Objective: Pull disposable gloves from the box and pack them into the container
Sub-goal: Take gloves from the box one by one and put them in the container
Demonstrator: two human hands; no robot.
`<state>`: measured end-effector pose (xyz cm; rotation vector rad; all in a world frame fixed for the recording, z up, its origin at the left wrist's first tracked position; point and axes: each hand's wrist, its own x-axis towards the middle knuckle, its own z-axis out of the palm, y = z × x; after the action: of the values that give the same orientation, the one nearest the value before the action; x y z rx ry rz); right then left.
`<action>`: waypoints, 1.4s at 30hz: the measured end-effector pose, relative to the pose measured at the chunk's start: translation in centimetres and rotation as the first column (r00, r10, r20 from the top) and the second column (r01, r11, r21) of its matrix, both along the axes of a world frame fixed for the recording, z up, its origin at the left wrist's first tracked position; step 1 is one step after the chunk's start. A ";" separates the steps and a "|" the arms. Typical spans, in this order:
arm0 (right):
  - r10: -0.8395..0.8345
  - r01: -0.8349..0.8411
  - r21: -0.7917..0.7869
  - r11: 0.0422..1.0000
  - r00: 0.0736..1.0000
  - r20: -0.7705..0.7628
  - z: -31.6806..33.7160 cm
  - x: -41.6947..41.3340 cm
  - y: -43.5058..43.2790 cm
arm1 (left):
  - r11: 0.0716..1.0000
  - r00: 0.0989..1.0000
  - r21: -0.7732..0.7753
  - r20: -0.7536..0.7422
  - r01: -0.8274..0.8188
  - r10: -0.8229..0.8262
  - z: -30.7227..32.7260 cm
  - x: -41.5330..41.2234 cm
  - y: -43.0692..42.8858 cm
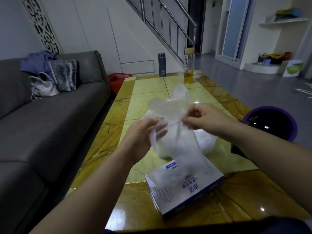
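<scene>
The left hand (143, 137) grips one side of a clear glove (170, 107), thumb in front and fingers showing through the film behind. The right hand (204, 120) pinches the opposite side between thumb and fingertips. The glove is stretched between the hands. Its finger end stands up beyond them and its loose end hangs below them, reaching the box (194, 193), which lies on the table (148, 85) under the forearms.

The film looks thin and clingy, so both pinches should stay light and the hands should lift together until the hanging end clears the box. That way no further sheets drag out. Flattening or folding it between the hands first should help it pack.

A clear heap (206, 141) lies under the right wrist. Whether it is the container cannot be told. A purple bucket (270, 125) stands beyond the right forearm.
</scene>
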<state>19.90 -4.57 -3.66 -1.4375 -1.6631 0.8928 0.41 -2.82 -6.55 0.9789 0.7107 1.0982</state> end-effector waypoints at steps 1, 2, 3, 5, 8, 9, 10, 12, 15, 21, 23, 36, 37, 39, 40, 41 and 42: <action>-0.050 0.051 0.022 0.998 0.998 -0.023 0.1 0.5 0.2 | 0.999 0.999 -0.003 -0.010 -0.039 0.039 -0.3 0.1 -0.1; -0.107 0.110 0.043 0.993 0.992 -0.066 0.1 0.9 0.4 | 0.998 0.997 0.000 -0.015 -0.069 0.069 -0.6 0.2 -0.1; -0.164 0.172 0.063 0.983 0.979 -0.117 0.1 1.4 0.6 | 0.996 0.996 0.008 -0.009 -0.088 0.088 -1.0 0.4 -0.2; -0.259 0.284 0.111 0.952 0.945 -0.198 0.0 2.2 1.2 | 0.992 0.992 0.037 -0.021 -0.120 0.121 -1.8 0.6 -0.1; -0.366 0.415 0.151 0.897 0.890 -0.271 -0.4 3.1 1.8 | 0.976 0.972 0.124 -0.131 -0.178 0.194 -2.8 1.1 -0.2; -0.384 0.438 0.148 0.887 0.876 -0.292 -0.5 3.4 1.9 | 0.970 0.961 0.151 -0.173 -0.193 0.218 -3.2 1.1 -0.2; -0.390 0.444 0.139 0.885 0.871 -0.300 -0.6 3.5 1.9 | 0.964 0.945 0.175 -0.225 -0.201 0.238 -3.5 1.0 -0.3; -0.398 0.444 0.120 0.888 0.872 -0.285 -0.9 3.8 1.9 | 0.944 0.876 0.271 -0.388 -0.189 0.287 -3.6 0.9 -0.7; -0.445 0.522 0.144 0.841 0.817 -0.366 -0.7 4.3 1.9 | 0.748 0.601 0.655 -0.641 0.106 0.477 -3.4 0.6 -1.8; -0.448 0.545 0.169 0.821 0.800 -0.399 -0.4 4.3 1.7 | 0.509 0.065 0.304 -0.899 0.805 0.434 -5.5 3.6 -4.3; -0.429 0.513 0.156 0.844 0.821 -0.377 -0.9 3.9 1.5 | 0.529 -0.009 0.234 -0.909 0.815 0.417 -6.4 4.4 -4.3; -0.326 0.358 0.103 0.928 0.915 -0.240 -1.0 2.8 0.6 | 0.651 -0.165 0.033 -0.956 0.759 0.241 -4.1 4.6 -4.4; -0.305 0.333 0.107 0.937 0.927 -0.218 -0.9 2.9 0.7 | 0.692 -0.114 0.032 -0.980 0.722 0.165 -3.0 3.7 -4.0; -0.262 0.284 0.113 0.952 0.949 -0.177 -0.6 2.9 0.8 | 0.781 0.036 0.061 -0.998 0.621 0.049 -0.5 1.7 -2.8; -0.235 0.254 0.117 0.960 0.960 -0.155 -0.3 2.8 0.8 | 0.828 0.131 0.121 -0.990 0.548 0.058 0.5 0.6 -2.1; -0.198 0.213 0.122 0.969 0.972 -0.128 0.0 2.6 0.8 | 0.870 0.229 0.203 -0.967 0.449 0.107 1.5 -0.2 -1.5; -0.153 0.164 0.125 0.979 0.984 -0.094 0.3 2.4 0.8 | 0.894 0.316 0.293 -0.930 0.340 0.185 2.2 -0.8 -1.0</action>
<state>22.26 -3.74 -3.40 -1.4014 -1.4937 0.7304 -0.41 -3.80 -4.38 2.1398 1.3816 0.4433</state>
